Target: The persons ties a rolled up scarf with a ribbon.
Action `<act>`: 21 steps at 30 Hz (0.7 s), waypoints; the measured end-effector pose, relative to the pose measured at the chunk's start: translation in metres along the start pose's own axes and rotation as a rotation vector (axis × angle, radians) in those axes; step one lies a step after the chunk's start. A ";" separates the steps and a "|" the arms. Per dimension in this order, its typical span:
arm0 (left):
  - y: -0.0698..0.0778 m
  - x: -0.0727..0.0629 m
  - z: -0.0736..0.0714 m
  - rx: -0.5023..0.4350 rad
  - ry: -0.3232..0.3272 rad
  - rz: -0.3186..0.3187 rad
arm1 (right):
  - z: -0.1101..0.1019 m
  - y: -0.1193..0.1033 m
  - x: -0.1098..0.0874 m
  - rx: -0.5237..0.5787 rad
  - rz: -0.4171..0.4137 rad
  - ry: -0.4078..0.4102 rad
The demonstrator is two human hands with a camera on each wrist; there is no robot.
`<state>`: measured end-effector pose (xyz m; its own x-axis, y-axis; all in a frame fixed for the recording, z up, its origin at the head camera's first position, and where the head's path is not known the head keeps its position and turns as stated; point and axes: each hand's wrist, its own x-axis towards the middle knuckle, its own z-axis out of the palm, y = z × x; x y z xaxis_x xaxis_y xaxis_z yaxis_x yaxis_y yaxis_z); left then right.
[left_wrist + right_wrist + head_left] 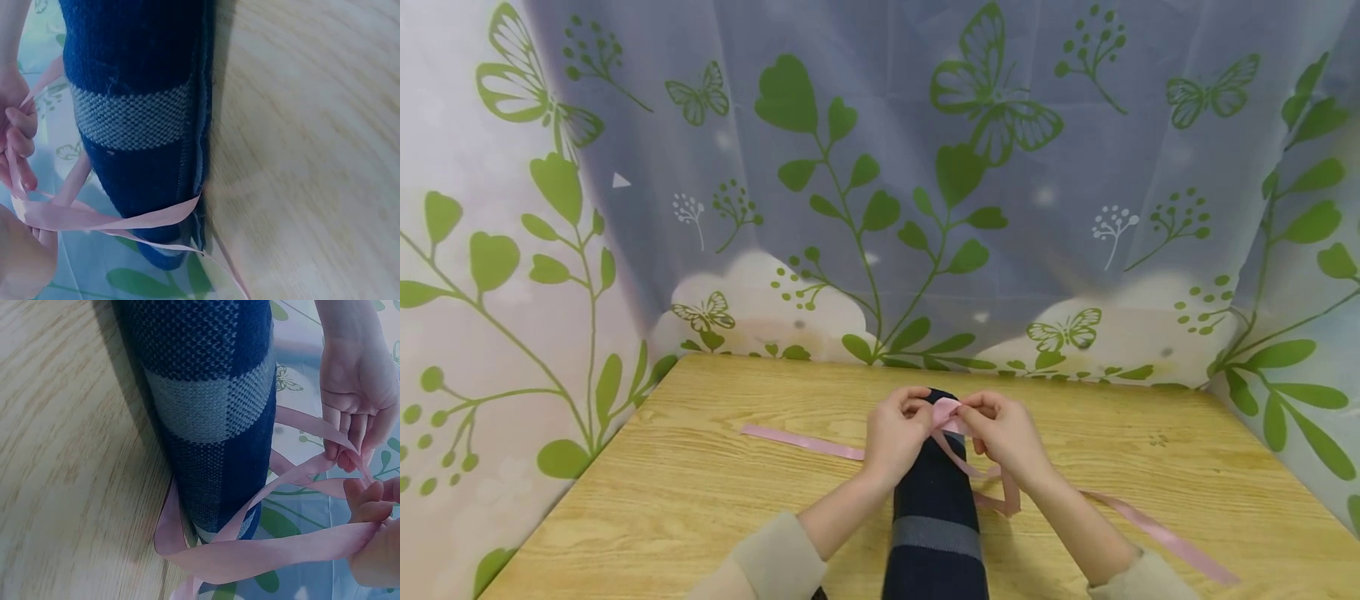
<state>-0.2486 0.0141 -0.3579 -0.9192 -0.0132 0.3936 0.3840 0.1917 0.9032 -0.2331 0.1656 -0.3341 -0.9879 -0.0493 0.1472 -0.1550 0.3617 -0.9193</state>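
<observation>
A dark navy knitted cloth (934, 492) with grey bands lies rolled up lengthwise, pointing away from me; it looks like a scarf. Pink satin ribbon (269, 559) loops around its far end. Above that end, my left hand (895, 433) pinches the ribbon between thumb and fingers. From the other side, my right hand (1009, 435) also pinches ribbon, its fingertips close to the left ones. Between them sits a bunched pink loop (945, 412). Whether a knot lies under the fingers is hidden.
One ribbon tail (805, 442) stretches left across the wooden table (647, 500); another tail (1165, 533) runs to the right, past my right forearm. A leaf-and-butterfly patterned curtain (880, 208) stands behind the table and along both sides.
</observation>
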 end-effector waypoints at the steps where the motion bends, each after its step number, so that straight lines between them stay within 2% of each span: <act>1: 0.000 0.000 -0.001 -0.001 -0.001 0.000 | 0.000 0.000 0.000 -0.006 0.003 0.004; 6: 0.001 0.002 -0.006 0.025 -0.036 0.013 | -0.002 0.001 0.000 -0.038 0.015 0.022; 10: -0.001 0.004 -0.010 0.087 -0.055 0.059 | -0.002 0.000 0.001 -0.047 0.023 0.037; 21: -0.004 0.009 -0.023 0.182 -0.119 0.122 | -0.003 0.004 0.002 -0.001 0.005 0.019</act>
<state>-0.2567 -0.0094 -0.3539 -0.8748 0.1345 0.4655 0.4809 0.3588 0.8000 -0.2357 0.1695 -0.3359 -0.9884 -0.0299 0.1489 -0.1496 0.3629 -0.9198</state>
